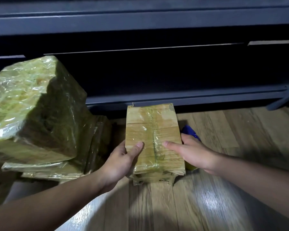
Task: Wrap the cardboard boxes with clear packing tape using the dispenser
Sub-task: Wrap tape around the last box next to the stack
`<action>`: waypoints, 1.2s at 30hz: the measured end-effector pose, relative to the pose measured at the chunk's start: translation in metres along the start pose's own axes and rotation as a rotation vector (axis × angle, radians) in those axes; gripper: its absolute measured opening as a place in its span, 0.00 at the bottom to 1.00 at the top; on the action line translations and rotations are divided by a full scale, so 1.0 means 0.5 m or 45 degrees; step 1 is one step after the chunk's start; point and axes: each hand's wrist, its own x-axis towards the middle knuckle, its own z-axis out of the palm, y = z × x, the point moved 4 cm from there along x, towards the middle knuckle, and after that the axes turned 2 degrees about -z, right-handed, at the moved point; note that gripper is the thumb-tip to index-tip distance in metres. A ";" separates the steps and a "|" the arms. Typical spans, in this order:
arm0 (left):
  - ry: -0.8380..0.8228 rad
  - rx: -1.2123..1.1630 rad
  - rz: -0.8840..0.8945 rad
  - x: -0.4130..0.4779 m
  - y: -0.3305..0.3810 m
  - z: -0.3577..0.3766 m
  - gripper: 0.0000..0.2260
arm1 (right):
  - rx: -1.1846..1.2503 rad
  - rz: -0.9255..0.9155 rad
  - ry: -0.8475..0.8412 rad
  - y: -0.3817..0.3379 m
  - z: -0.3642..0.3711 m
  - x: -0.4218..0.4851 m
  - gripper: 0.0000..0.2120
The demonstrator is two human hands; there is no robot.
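Left hand [122, 160] and right hand [192, 152] grip the part-taped box [153, 129] at centre frame, positioning it; next likely needs an untaped face turned up

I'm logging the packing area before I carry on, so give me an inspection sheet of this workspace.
Surface: wooden floor, glare near camera.
Job's things: small cardboard box, clear tape across its top; wrapped boxes stacked at left.
Clutter: blue object behind the box, partly hidden.
Grippers: left hand and right hand grip the box's sides, thumbs on top.
Cables: nothing seen.
Surroundings: dark shelving behind.
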 end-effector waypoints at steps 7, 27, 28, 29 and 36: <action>0.033 0.034 -0.023 0.020 -0.012 -0.010 0.12 | 0.454 0.060 -0.150 -0.055 -0.006 0.012 0.47; 0.272 -0.048 -0.109 0.083 0.100 -0.004 0.30 | 0.352 0.091 -0.001 -0.074 -0.023 0.069 0.52; 0.253 -0.023 -0.057 0.072 0.097 -0.004 0.24 | 0.364 0.074 0.001 -0.074 -0.024 0.066 0.51; 0.234 0.000 -0.005 0.055 0.092 -0.004 0.18 | 0.365 0.047 0.012 -0.075 -0.026 0.062 0.49; 0.033 0.081 -0.010 -0.023 0.015 -0.024 0.12 | 0.238 -0.027 -0.099 -0.030 -0.033 0.033 0.64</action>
